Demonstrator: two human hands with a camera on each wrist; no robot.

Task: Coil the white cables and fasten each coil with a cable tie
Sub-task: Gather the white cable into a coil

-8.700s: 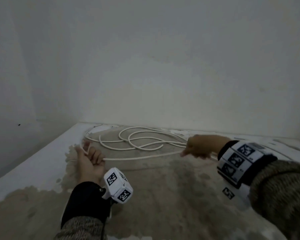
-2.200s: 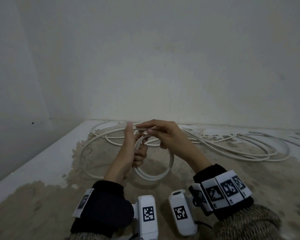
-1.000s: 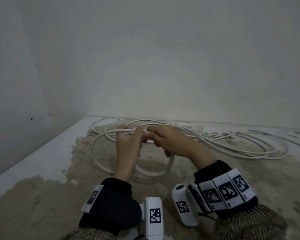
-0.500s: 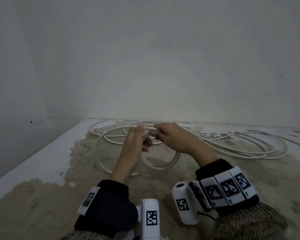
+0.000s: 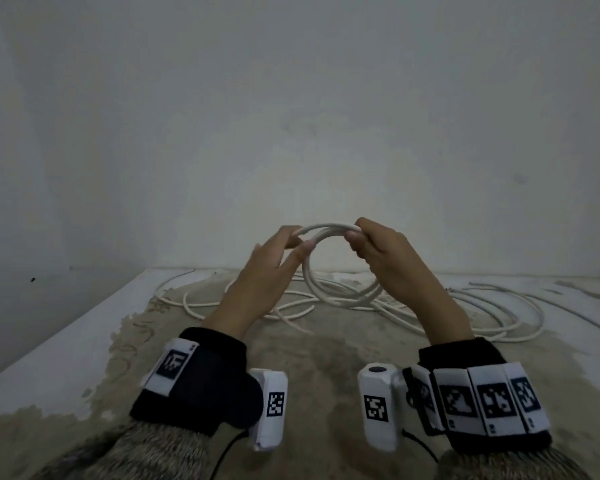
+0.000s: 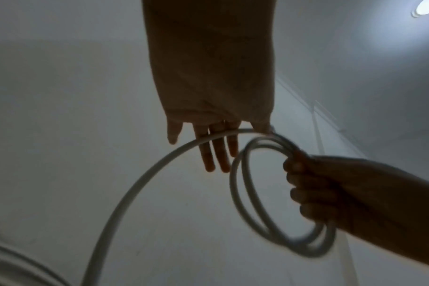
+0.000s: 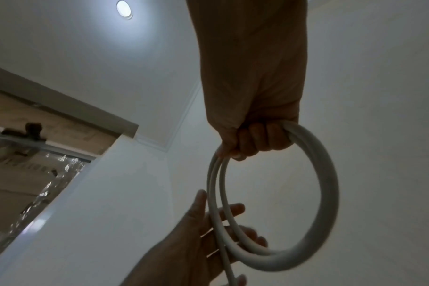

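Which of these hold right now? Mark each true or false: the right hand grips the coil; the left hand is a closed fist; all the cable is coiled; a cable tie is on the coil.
1. The right hand grips the coil. True.
2. The left hand is a closed fist. False: its fingers are straight, touching the cable.
3. All the cable is coiled. False: loose cable lies on the floor.
4. A cable tie is on the coil. False: none shows.

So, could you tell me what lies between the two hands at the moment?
In the head view, only the arched top of the white cable coil spans from the left hand to the right hand.
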